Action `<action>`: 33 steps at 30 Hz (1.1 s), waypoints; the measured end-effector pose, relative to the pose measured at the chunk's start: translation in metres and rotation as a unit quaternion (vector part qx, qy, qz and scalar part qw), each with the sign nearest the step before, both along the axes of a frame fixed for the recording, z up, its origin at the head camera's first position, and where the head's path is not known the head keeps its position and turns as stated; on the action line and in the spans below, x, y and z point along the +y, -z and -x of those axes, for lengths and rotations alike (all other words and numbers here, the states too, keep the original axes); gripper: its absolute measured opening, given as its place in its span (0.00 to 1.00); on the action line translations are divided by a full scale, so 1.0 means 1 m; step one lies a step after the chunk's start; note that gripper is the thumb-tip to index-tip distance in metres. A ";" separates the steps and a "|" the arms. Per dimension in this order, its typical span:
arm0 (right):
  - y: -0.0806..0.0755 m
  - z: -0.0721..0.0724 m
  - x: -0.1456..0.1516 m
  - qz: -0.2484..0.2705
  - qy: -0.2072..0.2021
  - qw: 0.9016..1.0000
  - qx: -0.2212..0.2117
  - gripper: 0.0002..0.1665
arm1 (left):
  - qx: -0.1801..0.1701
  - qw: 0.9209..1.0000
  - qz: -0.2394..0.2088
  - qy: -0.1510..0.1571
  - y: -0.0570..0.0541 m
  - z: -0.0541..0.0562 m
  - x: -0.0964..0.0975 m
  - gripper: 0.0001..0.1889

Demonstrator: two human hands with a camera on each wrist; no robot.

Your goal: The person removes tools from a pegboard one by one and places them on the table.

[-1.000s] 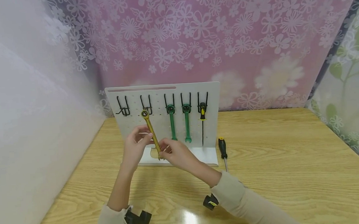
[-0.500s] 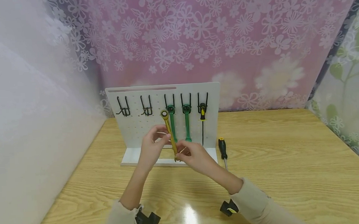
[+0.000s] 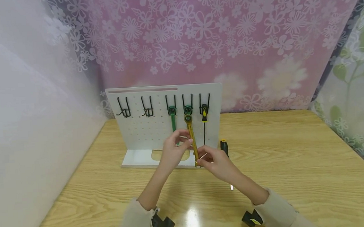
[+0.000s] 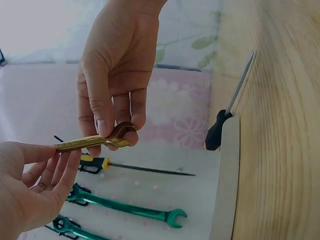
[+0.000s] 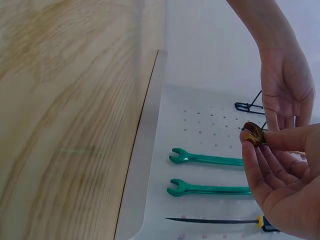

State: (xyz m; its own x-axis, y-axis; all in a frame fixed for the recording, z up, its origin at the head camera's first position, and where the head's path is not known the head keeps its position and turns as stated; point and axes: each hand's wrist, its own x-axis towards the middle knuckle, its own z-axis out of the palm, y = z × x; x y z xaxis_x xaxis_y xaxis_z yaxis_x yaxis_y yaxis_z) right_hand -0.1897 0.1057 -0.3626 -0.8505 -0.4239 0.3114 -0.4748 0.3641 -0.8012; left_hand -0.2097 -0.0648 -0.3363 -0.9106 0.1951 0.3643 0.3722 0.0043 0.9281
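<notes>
In the head view a gold combination wrench (image 3: pixel 192 137) is held up in front of the pegboard, ring end on top, slightly tilted. My left hand (image 3: pixel 171 152) pinches its shaft between thumb and fingers. Lower down, my right hand (image 3: pixel 217 164) pinches it close to the open end, which the left wrist view shows as a gold open jaw between the right thumb and fingers. Behind it hang two green wrenches, the left one (image 3: pixel 174 122) and the right one (image 4: pixel 130 206), partly covered by the hands and gold wrench in the head view.
The white pegboard (image 3: pixel 139 133) stands on the wooden table (image 3: pixel 281 149). Two left hooks, one at the far left (image 3: pixel 124 108) and its neighbour (image 3: pixel 147 107), bear no tool. A black-yellow screwdriver (image 3: pixel 204 114) hangs at right; another screwdriver (image 3: pixel 224 146) lies beside the base, partly behind my right hand.
Both hands have carried the gold wrench rightward, from before the second hook, past the left green wrench, to before the right green wrench. Both grips stay on it.
</notes>
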 end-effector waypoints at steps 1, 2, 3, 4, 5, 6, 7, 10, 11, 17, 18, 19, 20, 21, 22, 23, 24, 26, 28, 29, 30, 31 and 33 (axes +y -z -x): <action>0.001 0.000 0.003 0.001 -0.001 1.000 0.001 0.08 | -0.002 1.000 -0.001 0.003 0.000 0.000 0.002 0.11; 0.002 -0.001 0.005 0.003 -0.002 1.000 0.002 0.08 | -0.005 1.000 0.000 0.005 0.000 0.000 0.004 0.11; 0.002 -0.001 0.007 0.005 -0.004 1.000 0.000 0.08 | -0.005 1.000 0.002 0.007 -0.003 -0.003 0.007 0.11; 0.003 -0.002 0.010 0.007 -0.005 1.000 -0.002 0.08 | -0.006 1.000 0.003 0.009 -0.006 -0.006 0.009 0.11; 0.003 -0.002 0.012 0.007 -0.005 1.000 -0.004 0.08 | -0.007 1.000 0.005 0.011 -0.009 -0.008 0.011 0.11; 0.004 -0.003 0.014 0.006 -0.005 1.000 -0.007 0.08 | -0.008 1.000 0.009 0.012 -0.012 -0.011 0.014 0.10; 0.004 -0.004 0.017 0.005 -0.004 1.000 -0.008 0.08 | -0.010 1.000 0.013 0.012 -0.015 -0.014 0.016 0.10; 0.005 -0.006 0.024 0.003 -0.001 1.000 -0.014 0.09 | -0.011 1.000 0.016 0.016 -0.018 -0.019 0.024 0.10; 0.006 -0.007 0.026 0.001 0.002 1.000 -0.013 0.09 | -0.014 1.000 0.015 0.017 -0.018 -0.019 0.026 0.10; 0.010 -0.010 0.039 -0.007 0.012 1.000 -0.006 0.09 | -0.011 1.000 0.007 0.027 -0.012 -0.018 0.041 0.09; 0.011 -0.010 0.041 -0.007 0.013 1.000 -0.004 0.09 | -0.008 1.000 0.006 0.029 -0.011 -0.018 0.043 0.09; 0.011 -0.010 0.043 -0.007 0.014 1.000 -0.001 0.09 | -0.006 1.000 0.006 0.030 -0.011 -0.018 0.045 0.09; 0.012 -0.011 0.045 -0.007 0.014 1.000 0.003 0.09 | -0.006 0.999 0.006 0.031 -0.010 -0.018 0.047 0.09; 0.013 -0.011 0.048 -0.007 0.017 1.000 0.004 0.09 | -0.007 0.999 0.008 0.031 -0.010 -0.018 0.049 0.09; 0.014 -0.012 0.050 -0.006 0.019 1.000 0.003 0.09 | -0.010 0.999 0.008 0.030 -0.009 -0.018 0.051 0.09; 0.015 -0.013 0.052 -0.005 0.022 1.000 0.004 0.09 | -0.011 0.999 0.008 0.030 -0.008 -0.017 0.053 0.09; 0.016 -0.013 0.054 -0.008 0.029 1.000 0.004 0.09 | -0.014 0.999 0.007 0.032 -0.007 -0.017 0.056 0.09; 0.018 -0.014 0.058 -0.011 0.040 0.999 0.003 0.10 | -0.018 0.999 0.006 0.035 -0.005 -0.015 0.060 0.10; 0.020 -0.015 0.062 -0.013 0.052 0.999 -0.001 0.11 | -0.021 0.999 -0.001 0.042 -0.002 -0.013 0.065 0.10; 0.021 -0.015 0.064 -0.013 0.058 0.998 -0.001 0.12 | -0.022 0.999 -0.005 0.045 -0.001 -0.012 0.068 0.10; 0.022 -0.016 0.066 -0.014 0.062 0.998 0.000 0.12 | -0.024 0.999 -0.008 0.047 0.001 -0.011 0.070 0.10; 0.023 -0.016 0.068 -0.015 0.067 0.998 -0.001 0.13 | -0.026 0.998 -0.010 0.049 0.005 -0.009 0.072 0.10; 0.025 -0.017 0.072 -0.015 0.077 0.997 -0.006 0.13 | -0.031 0.998 -0.015 0.051 0.015 -0.002 0.078 0.10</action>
State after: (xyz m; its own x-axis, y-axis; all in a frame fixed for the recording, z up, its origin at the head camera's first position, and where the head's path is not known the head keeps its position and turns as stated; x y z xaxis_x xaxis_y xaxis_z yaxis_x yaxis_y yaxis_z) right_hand -0.1730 0.1776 -0.3876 -0.9095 -0.2975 0.2904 -0.4027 0.4566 -0.7933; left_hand -0.2073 0.0134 -0.3514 -0.9076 0.2778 0.3146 0.3109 -0.0584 0.9486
